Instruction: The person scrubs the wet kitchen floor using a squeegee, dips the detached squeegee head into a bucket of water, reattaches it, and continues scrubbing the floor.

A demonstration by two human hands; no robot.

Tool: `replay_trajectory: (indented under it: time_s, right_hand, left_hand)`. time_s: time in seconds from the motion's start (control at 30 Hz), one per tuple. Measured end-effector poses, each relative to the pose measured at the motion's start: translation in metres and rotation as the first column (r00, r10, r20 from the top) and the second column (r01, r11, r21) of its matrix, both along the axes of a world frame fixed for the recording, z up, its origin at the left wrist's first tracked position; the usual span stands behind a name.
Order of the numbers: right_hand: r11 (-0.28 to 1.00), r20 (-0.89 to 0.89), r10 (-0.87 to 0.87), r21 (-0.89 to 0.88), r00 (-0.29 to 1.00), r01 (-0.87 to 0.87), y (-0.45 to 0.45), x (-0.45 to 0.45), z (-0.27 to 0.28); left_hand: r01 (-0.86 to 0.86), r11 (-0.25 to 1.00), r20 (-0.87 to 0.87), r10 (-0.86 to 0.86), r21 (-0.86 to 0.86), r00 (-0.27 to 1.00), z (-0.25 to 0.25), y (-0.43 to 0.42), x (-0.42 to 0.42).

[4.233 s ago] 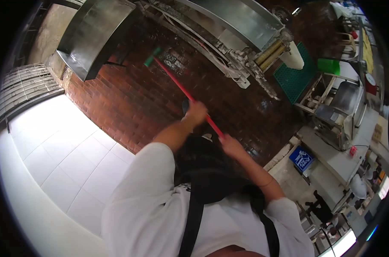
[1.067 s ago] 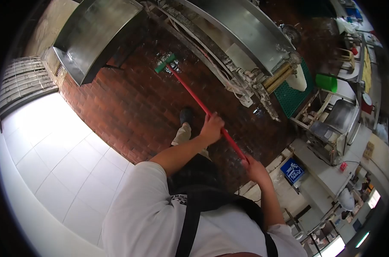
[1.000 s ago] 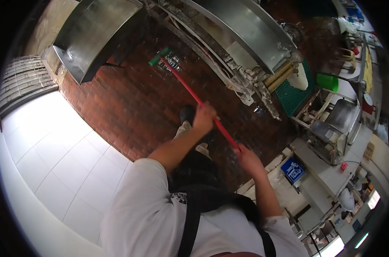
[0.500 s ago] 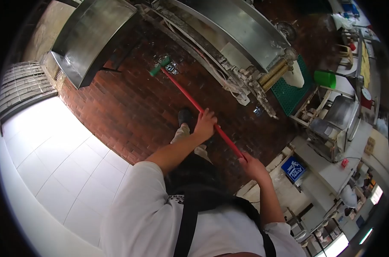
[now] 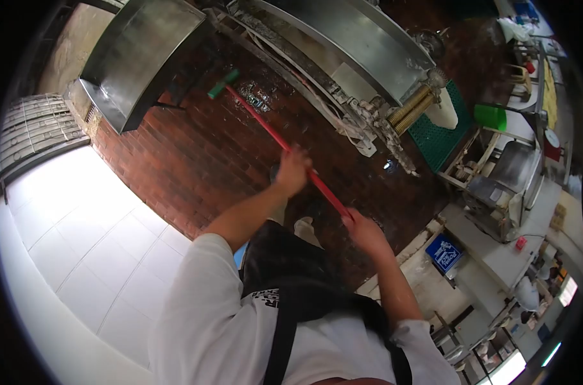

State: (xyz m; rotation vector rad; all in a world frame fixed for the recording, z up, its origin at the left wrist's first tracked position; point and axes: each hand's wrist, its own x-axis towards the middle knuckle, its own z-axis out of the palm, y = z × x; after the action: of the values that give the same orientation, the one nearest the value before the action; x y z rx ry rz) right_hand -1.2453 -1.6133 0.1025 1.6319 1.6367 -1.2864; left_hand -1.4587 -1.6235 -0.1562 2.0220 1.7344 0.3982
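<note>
The green brush (image 5: pixel 223 84) lies at eleven o'clock from the left hand (image 5: pixel 293 172), closed round the red pole (image 5: pixel 259 120); the right hand (image 5: pixel 365 232), at four o'clock, clasps it.

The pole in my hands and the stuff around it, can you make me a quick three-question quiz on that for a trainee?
1. Multiple choice: What colour is the pole held by the left hand and the right hand?
A) yellow
B) red
C) white

2. True or false: The right hand grips the pole closer to its crosswise head than the left hand does.

3. Fill in the blank: The sign with white lettering, on the right of the view, has a ____ background.

Key: 1. B; 2. false; 3. blue
</note>
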Motion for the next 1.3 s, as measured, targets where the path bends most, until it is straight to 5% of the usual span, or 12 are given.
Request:
replay_trajectory:
  time_s: [0.17, 0.43, 0.6, 0.67, 0.83, 0.97, 1.03, 1.07, 1.17, 1.23, 1.27, 1.3]
  right_hand:
    - [0.997, 0.048, 0.036, 0.063, 0.998, -0.039, 0.004, 0.024, -0.009]
    - [0.988, -0.074, 0.112, 0.112, 0.991, -0.103, 0.032, -0.088, -0.129]
    - [0.997, -0.066, 0.049, 0.057, 0.997, -0.045, 0.031, -0.068, -0.054]
    - [1.000, -0.022, -0.018, 0.013, 1.000, 0.018, 0.025, -0.025, -0.010]
    - [0.991, 0.106, 0.118, 0.056, 0.987, -0.124, 0.012, 0.030, 0.028]
    - [0.994, -0.033, 0.079, 0.074, 0.996, -0.076, 0.037, -0.053, -0.051]
    - [0.982, -0.057, 0.134, 0.139, 0.989, -0.125, 0.018, -0.106, -0.118]
    - [0.974, -0.018, 0.165, 0.160, 0.986, -0.160, 0.015, -0.124, -0.126]
    - [0.995, -0.073, 0.086, 0.047, 0.994, -0.082, -0.001, -0.092, -0.076]
    - [0.984, -0.293, 0.037, 0.176, 0.955, 0.016, -0.037, -0.013, -0.058]
    - [0.942, -0.123, -0.259, -0.251, 0.958, 0.222, -0.022, -0.004, 0.014]
    - [0.834, -0.011, -0.398, -0.421, 0.917, 0.357, -0.021, 0.018, 0.059]
  left_hand:
    - [0.034, 0.991, 0.047, -0.028, -0.126, 0.998, 0.002, 0.008, 0.043]
    - [-0.199, 0.974, -0.190, 0.175, -0.113, 0.966, -0.040, 0.044, -0.096]
    - [-0.065, 0.981, -0.070, 0.053, -0.184, 0.996, -0.031, 0.036, -0.076]
    - [-0.096, 0.989, 0.030, 0.094, 0.109, 0.995, -0.013, 0.015, -0.018]
    - [-0.124, 0.986, 0.280, 0.151, -0.112, 0.948, 0.038, -0.009, 0.059]
    - [-0.219, 0.931, 0.212, 0.286, -0.293, 0.934, -0.067, 0.027, -0.039]
    - [-0.328, 0.922, -0.023, 0.331, -0.207, 0.943, -0.057, 0.037, -0.107]
    - [-0.260, 0.966, -0.328, 0.244, -0.005, 0.913, -0.041, 0.045, -0.126]
    - [-0.105, 0.980, -0.084, 0.092, -0.171, 0.992, -0.045, 0.019, -0.106]
    - [0.006, 0.993, 0.211, 0.019, -0.114, 0.977, -0.026, -0.014, -0.052]
    - [0.034, 0.996, 0.321, -0.005, -0.086, 0.947, -0.008, -0.033, -0.015]
    - [0.063, 0.996, 0.339, -0.037, -0.068, 0.940, 0.025, -0.046, 0.021]
